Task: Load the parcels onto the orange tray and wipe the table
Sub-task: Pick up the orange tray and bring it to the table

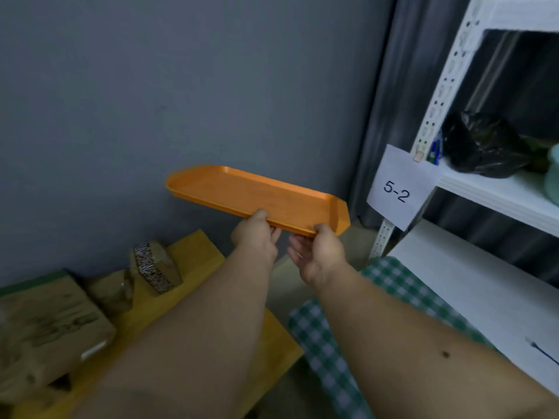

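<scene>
Head view: orange tray (242, 192) held up in the air before the grey wall (151, 86), tilted, nothing on it. Left hand (255, 234) gripping the tray's near long edge, thumb on top, fingers under. Right hand (320, 252) gripping the same edge nearer the tray's right end, thumb over the rim, fingers curled beneath. Below and left of the tray, brown parcels (45, 328) resting on a yellow table (196, 255). Right of the tray, a white shelf rack (496, 195) bearing a paper label (399, 189) reading 5-2 and a black bag (481, 146).
</scene>
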